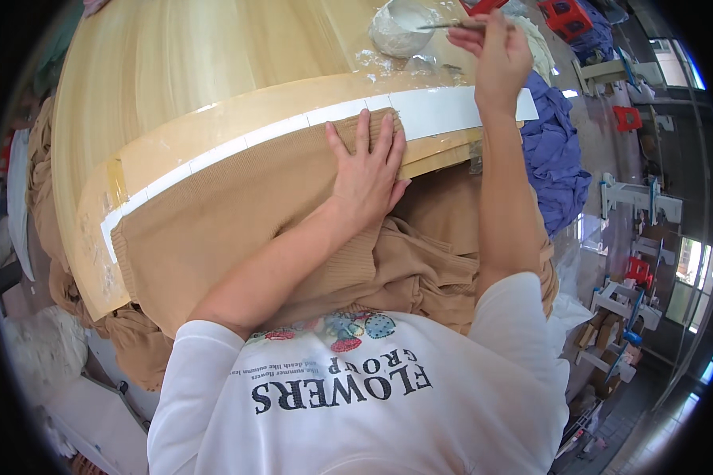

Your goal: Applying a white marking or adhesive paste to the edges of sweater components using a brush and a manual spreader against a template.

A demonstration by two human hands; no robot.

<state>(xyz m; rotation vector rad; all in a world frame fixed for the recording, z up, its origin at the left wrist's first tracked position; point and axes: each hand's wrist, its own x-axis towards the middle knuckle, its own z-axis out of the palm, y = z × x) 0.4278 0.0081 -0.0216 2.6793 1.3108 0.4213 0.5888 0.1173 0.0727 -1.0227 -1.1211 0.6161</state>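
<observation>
My left hand (pixel 368 166) lies flat with its fingers spread on a tan knitted garment piece (pixel 238 214), near its ribbed right end. The knit's upper edge runs along a white strip (pixel 451 111) with small marks, which lies on a tan sheet (pixel 95 214). At the upper right, my right hand (pixel 503 63) is closed around a thin stick-like tool (pixel 455 25); whether it is a brush cannot be made out. The tool's tip points left, over the rim of a round bowl (pixel 402 38) holding white paste.
The wooden table (pixel 214 55) has white smears beside the bowl. More tan knitwear (pixel 428 261) bunches against my body and hangs at the table's left. Purple fabric (pixel 558 154) is heaped at the right. Beyond it stand machine-like frames (pixel 642 198) and red plastic pieces (pixel 566 17).
</observation>
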